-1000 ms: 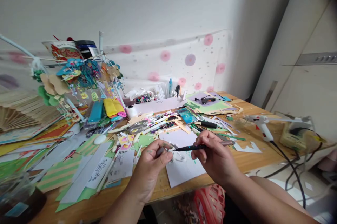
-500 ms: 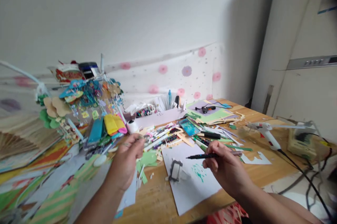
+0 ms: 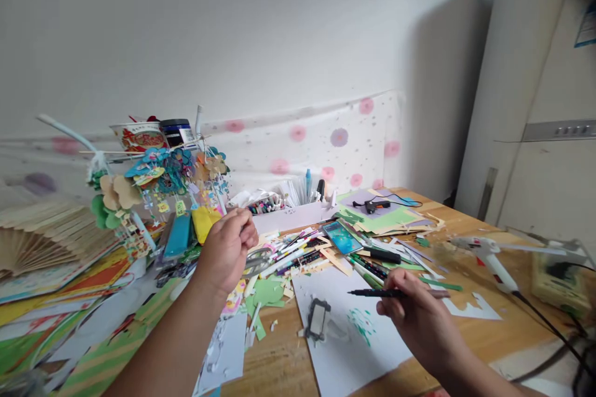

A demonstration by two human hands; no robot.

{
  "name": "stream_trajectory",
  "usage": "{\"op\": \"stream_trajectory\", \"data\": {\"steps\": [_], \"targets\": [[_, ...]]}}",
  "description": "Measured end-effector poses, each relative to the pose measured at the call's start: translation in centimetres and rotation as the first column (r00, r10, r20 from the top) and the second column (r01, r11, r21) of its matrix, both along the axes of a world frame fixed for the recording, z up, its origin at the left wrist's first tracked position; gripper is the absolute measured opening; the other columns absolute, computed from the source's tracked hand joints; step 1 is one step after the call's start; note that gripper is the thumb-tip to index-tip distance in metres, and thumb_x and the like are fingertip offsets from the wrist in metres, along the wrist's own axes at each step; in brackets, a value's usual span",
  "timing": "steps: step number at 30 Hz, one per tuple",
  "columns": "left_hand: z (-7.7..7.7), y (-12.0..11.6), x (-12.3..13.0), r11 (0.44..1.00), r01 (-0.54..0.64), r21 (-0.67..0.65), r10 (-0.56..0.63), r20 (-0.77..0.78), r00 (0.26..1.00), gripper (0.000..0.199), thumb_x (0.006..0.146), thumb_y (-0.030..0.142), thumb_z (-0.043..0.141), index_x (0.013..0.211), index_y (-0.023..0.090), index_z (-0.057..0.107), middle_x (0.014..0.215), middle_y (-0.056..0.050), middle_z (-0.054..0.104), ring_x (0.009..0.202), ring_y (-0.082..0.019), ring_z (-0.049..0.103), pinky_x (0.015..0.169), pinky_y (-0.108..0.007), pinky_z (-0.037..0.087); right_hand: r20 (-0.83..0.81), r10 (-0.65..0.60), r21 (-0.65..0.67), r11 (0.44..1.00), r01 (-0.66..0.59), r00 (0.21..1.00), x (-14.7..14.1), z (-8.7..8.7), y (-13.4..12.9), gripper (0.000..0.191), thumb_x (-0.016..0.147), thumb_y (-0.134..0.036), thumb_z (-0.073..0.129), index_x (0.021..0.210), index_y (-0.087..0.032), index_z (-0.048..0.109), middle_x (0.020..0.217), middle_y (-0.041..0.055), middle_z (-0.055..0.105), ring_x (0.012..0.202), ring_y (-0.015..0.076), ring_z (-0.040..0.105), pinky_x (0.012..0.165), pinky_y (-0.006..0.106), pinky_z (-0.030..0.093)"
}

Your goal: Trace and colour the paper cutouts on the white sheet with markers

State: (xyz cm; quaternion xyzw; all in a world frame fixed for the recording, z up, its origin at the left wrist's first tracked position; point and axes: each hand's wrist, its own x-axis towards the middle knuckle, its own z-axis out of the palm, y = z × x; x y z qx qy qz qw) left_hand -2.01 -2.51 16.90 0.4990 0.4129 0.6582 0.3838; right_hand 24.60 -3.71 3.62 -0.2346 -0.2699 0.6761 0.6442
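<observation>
My right hand point(image 3: 414, 307) grips a fine-tipped black marker pen point(image 3: 372, 292) with its tip pointing left, above a white sheet of paper point(image 3: 342, 366). Green ink marks point(image 3: 364, 324) show on that sheet, and left of them lies a small grey-white block with a dark, smudged edge point(image 3: 318, 320). My left hand point(image 3: 228, 248) is raised with its fingers curled closed; whatever they hold, if anything, is hidden. Just right of it, the metal scissors point(image 3: 256, 262) lie among green paper scraps point(image 3: 269, 292).
Behind the sheet spread loose markers point(image 3: 298, 254), a phone-like blue screen point(image 3: 343, 237) and a white box of pens point(image 3: 288, 217). Paper ornaments point(image 3: 167, 167) hang at left beside a folding fan point(image 3: 46, 235). A corded white glue gun point(image 3: 493, 263) lies at right.
The view has shifted, so most things sit lower and further right. My left hand has risen and turned, its fingers now curled into a fist. My right hand still holds the marker pen.
</observation>
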Motion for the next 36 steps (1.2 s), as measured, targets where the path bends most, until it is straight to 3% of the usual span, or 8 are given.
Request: {"op": "stream_trajectory", "data": {"steps": [8, 17, 28, 33, 36], "targets": [[-1.3, -0.2, -1.2, 0.997, 0.054, 0.057, -0.054, 0.001, 0.999, 0.027, 0.091, 0.031, 0.057, 0.112, 0.015, 0.057, 0.108, -0.007, 0.061, 0.088, -0.018, 0.062, 0.074, -0.036, 0.054, 0.030, -0.006, 0.009, 1.000, 0.006, 1.000, -0.1, -0.5, 0.3, 0.022, 0.063, -0.031, 0.078, 0.058, -0.019, 0.061, 0.057, -0.0049, 0.052, 0.040, 0.0047, 0.038, 0.051, 0.027, 0.047], [-1.7, -1.2, -1.7, 0.991, 0.092, 0.098, -0.095, 0.033, 0.995, 0.014, 0.091, 0.026, 0.057, 0.093, 0.013, 0.059, 0.072, 0.004, 0.056, 0.051, -0.005, 0.049, 0.046, -0.018, 0.044, 0.025, 0.021, 0.030, 0.999, -0.021, 0.999, -0.6, -0.7, 0.2, 0.019, 0.069, -0.030, 0.075, 0.061, -0.018, 0.062, 0.057, -0.0051, 0.052, 0.039, 0.0047, 0.037, 0.054, 0.027, 0.048], [-2.6, -1.6, -1.4, 0.986, 0.132, 0.107, -0.136, 0.034, 0.990, 0.017, 0.091, 0.028, 0.057, 0.084, 0.012, 0.058, 0.067, 0.005, 0.054, 0.048, -0.005, 0.048, 0.046, -0.018, 0.043, 0.036, 0.015, 0.011, 1.000, -0.015, 0.999, -0.4, -0.8, 0.1, 0.021, 0.064, -0.031, 0.078, 0.061, -0.018, 0.062, 0.059, -0.0057, 0.055, 0.038, 0.0042, 0.039, 0.055, 0.027, 0.050], [-1.8, -2.0, -2.3, 0.985, 0.043, 0.168, -0.054, 0.060, 0.997, 0.034, 0.091, 0.040, 0.055, 0.068, 0.015, 0.054, 0.045, 0.012, 0.032, 0.039, -0.004, 0.033, 0.044, -0.018, 0.037, 0.046, 0.040, -0.002, 0.999, -0.040, 0.998, -0.3, -0.8, 0.1, 0.021, 0.066, -0.031, 0.077, 0.059, -0.018, 0.062, 0.057, -0.0050, 0.053, 0.040, 0.0045, 0.040, 0.053, 0.025, 0.048], [-1.4, -2.7, -3.3, 0.986, -0.005, 0.164, 0.001, 0.021, 1.000, 0.021, 0.084, 0.032, 0.066, 0.077, 0.015, 0.057, 0.045, 0.012, 0.033, 0.040, -0.003, 0.031, 0.045, -0.015, 0.035, 0.054, 0.040, -0.006, 0.999, -0.040, 0.998, -0.3, -0.9, 0.1, 0.022, 0.065, -0.030, 0.078, 0.058, -0.018, 0.062, 0.056, -0.0047, 0.052, 0.041, 0.0050, 0.040, 0.053, 0.024, 0.048]]}}
